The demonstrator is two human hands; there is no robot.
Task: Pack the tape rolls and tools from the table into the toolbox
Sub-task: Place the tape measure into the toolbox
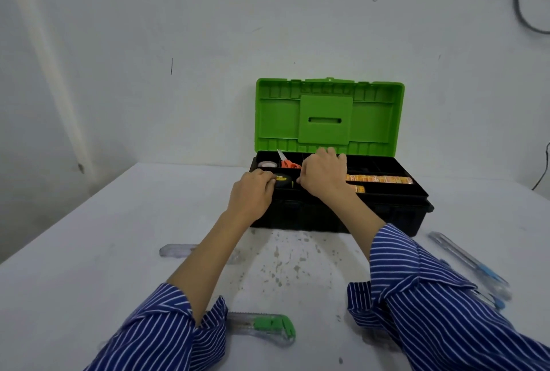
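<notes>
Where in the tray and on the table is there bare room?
Tray: back right compartments look free. Left side is crowded: tape roll, scissors, tape measure, both hands. Table: wide bare stretch at left; pens line the right edge.

Toolbox (342, 216): black base, bright green lid (330, 116) at 12 o'clock. Inside: orange-handled scissors (288, 162), black-and-yellow tape measure (282, 180), orange/yellow patterned strips (379, 179) toward 3 o'clock. Sleeves (440, 296): blue with thin white stripes. Utility knife (265, 326) at 6 o'clock: clear body, green end. Pens (473, 266) at 4 o'clock: clear with blue. Table (89, 251) white, grey-speckled at centre.
</notes>
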